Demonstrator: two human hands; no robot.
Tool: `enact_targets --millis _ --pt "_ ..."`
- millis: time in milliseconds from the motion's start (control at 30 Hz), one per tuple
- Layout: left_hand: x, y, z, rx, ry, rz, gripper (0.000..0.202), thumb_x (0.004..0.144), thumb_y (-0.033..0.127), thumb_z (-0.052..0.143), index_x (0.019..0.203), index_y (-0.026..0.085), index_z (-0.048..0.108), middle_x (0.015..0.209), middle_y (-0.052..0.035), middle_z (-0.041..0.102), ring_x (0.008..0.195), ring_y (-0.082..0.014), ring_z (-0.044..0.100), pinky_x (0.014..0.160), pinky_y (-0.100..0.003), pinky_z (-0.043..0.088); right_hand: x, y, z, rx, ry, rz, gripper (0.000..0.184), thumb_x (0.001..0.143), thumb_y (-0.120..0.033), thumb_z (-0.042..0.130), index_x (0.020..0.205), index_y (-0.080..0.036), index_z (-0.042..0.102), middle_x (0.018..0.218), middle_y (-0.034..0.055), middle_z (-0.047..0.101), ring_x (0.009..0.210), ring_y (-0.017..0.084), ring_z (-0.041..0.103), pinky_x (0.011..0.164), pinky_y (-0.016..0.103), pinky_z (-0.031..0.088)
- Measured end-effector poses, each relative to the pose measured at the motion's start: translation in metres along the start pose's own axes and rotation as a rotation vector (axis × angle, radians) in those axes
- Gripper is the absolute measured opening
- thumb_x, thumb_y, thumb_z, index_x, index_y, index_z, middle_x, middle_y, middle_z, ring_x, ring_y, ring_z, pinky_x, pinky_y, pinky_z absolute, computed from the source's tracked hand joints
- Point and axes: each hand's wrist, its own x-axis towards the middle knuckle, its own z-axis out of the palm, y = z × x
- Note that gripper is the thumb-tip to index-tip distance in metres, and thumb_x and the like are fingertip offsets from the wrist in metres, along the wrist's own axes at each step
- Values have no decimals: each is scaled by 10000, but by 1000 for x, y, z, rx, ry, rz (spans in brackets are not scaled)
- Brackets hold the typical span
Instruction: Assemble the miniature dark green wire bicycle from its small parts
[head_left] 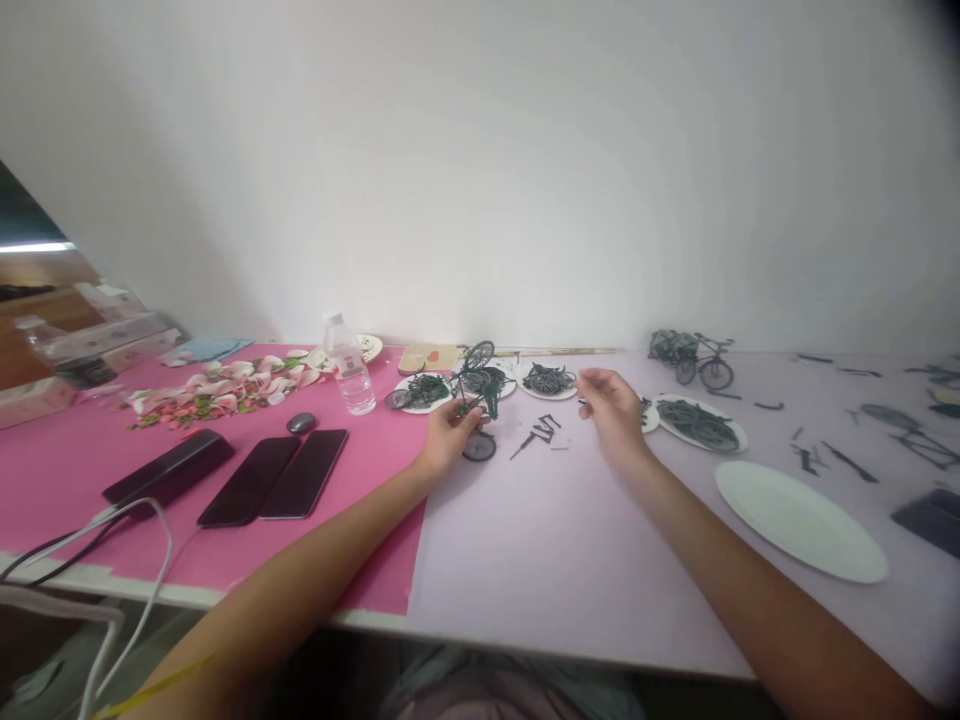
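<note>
My left hand (448,438) is closed round a dark miniature bicycle (484,400), held on its side or upended, with one wheel above the fingers and another below them. My right hand (611,402) is raised a little way to its right, thumb and fingertips pinched together. Something small and dark shows at those fingertips, too small to name. Between both hands, several loose dark plastic parts (541,432) lie on the pale tabletop. Behind them stand plates (525,388) heaped with dark parts.
A small bicycle (705,365) stands at the back right. A white plate (802,520) lies near my right forearm, with scattered parts (844,460) beyond. On the pink cover are a water bottle (349,370), two phones (304,475), a mouse (301,423) and pink petal pieces (225,388).
</note>
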Motion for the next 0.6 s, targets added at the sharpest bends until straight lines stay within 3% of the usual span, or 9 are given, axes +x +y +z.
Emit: enact_targets --millis 100,267,467,600 --pt "-1 1 0 -6 6 -2 456 794 513 826 1011 130 709 986 -118 757 870 -254 764 752 -313 582 -6 3 0 -189 -136 -69 305 826 -454 744 1005 -215 683 1034 70 688 856 204 614 548 251 466" --pt "-1 0 0 -1 24 -2 476 789 521 832 1030 130 706 1002 -120 757 882 -257 764 760 -313 583 -21 10 1 -589 -692 -106 199 866 -351 696 992 -214 767 956 54 726 840 210 633 769 327 503" --pt "1 -2 0 11 28 -12 482 791 525 831 1032 127 705 1006 -120 753 892 -260 767 763 -315 588 -18 16 -4 -754 -741 -174 163 876 -381 722 942 -247 789 999 47 742 928 237 632 834 343 478" --pt "0 -3 0 5 40 -21 477 796 515 832 1037 124 703 999 -123 755 886 -258 767 747 -307 587 -10 22 -10 -834 -629 -265 196 971 -378 635 995 -247 779 1080 54 728 1026 254 617 876 355 469"
